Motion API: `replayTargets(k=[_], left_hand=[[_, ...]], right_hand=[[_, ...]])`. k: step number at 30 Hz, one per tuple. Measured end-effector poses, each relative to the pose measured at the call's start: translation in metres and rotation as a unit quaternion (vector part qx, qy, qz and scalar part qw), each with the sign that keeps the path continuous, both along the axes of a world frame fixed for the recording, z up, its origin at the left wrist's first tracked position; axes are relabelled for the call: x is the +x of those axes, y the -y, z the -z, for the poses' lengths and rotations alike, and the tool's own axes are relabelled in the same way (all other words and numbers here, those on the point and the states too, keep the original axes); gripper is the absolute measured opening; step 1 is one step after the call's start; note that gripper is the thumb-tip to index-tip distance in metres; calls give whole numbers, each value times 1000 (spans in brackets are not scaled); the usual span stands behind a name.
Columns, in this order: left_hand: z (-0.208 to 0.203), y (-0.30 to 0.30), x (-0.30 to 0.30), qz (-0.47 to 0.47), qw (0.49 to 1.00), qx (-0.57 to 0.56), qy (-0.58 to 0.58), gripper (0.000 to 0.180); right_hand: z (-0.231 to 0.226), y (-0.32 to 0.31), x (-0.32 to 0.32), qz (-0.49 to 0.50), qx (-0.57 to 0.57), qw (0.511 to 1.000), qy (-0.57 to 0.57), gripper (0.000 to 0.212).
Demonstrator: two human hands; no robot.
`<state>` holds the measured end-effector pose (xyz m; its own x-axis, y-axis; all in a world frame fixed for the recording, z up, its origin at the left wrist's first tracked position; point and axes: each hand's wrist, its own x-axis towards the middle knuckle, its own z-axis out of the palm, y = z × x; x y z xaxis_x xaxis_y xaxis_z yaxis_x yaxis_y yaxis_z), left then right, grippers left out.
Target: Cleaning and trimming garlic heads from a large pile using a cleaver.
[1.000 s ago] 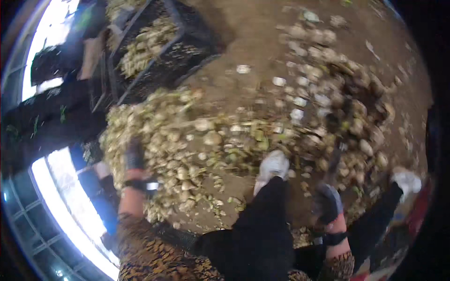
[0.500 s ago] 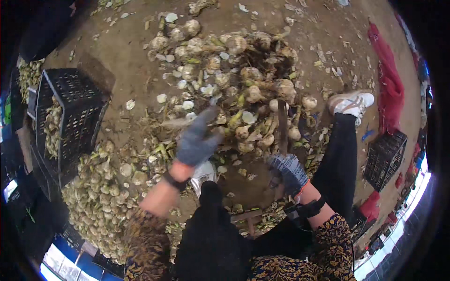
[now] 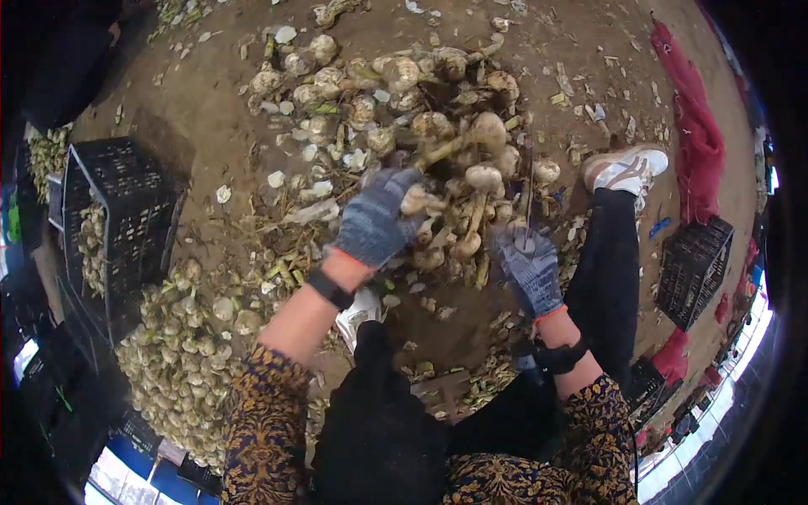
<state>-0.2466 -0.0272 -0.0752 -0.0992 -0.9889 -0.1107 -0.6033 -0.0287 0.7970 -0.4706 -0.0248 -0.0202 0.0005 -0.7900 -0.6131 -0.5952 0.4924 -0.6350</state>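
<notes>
My left hand [image 3: 379, 219], in a grey knit glove, is closed at the near left side of a heap of garlic with stems. A garlic bulb [image 3: 417, 199] shows at its fingertips, and a stem with a blurred garlic head [image 3: 488, 130] runs out above them. My right hand [image 3: 530, 271], gloved alike and smeared by motion, is closed on a knife. The knife's blade [image 3: 530, 189] points away from me and is seen nearly edge-on; the handle is hidden in the glove. More garlic heads [image 3: 483, 178] lie between the two hands.
A large pile of trimmed garlic [image 3: 181, 353] lies at the left, below a tipped black crate [image 3: 126, 181]. My shoe [image 3: 627, 168] stands right of the heap. Farther right are a red net sack [image 3: 699, 143] and another black crate [image 3: 694, 269]. Peelings litter the dirt floor.
My left hand has moved right and closed on garlic at the heap. My right hand has risen a little, and the knife blade has turned from flat to edge-on.
</notes>
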Motion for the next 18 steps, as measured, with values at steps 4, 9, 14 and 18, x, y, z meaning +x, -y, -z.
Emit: replayTargets(k=[4, 9, 14, 18], left_hand=[[-15, -41, 7, 0, 996, 36, -80, 51], [-26, -72, 7, -134, 927, 135, -323, 58], [-38, -93, 13, -216, 749, 299, -551, 53], [-42, -92, 20, -198, 777, 294, -521, 47]], right_hand=[[-3, 2, 33, -204, -213, 941, -166, 25], [21, -31, 55, -364, -94, 926, -20, 22], [23, -62, 74, -71, 116, 957, 254, 21], [29, -63, 70, -226, -2, 971, 75, 22]])
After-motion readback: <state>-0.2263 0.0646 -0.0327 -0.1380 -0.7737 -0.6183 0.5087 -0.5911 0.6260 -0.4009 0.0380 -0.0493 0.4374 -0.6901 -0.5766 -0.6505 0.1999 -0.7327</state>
